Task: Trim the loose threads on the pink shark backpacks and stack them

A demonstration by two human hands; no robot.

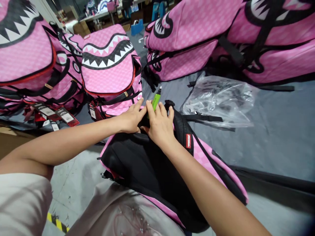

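Note:
A pink and black backpack [152, 170] leans across my lap and the table edge, its black padded back toward me. My left hand [133, 118] is at its top edge, the thumb side near my right hand and the fingers partly curled onto the black fabric. Beside it, my right hand [159, 123] presses on the same edge, fingers bent over the top. A slim green pen-like tool [157, 99] with a dark tip sticks up between the right thumb side and forefinger. Both palms hide the part of the bag beneath. A red label [188, 141] shows on the black strap.
Pink shark-mouth backpacks stand upright at the left [108, 62] and lie stacked at the back right [192, 29]. Tags [66, 116] hang from the left ones. A clear plastic bag [221, 100] lies on the grey table cover [278, 134]. A blue bin [137, 28] sits farther back.

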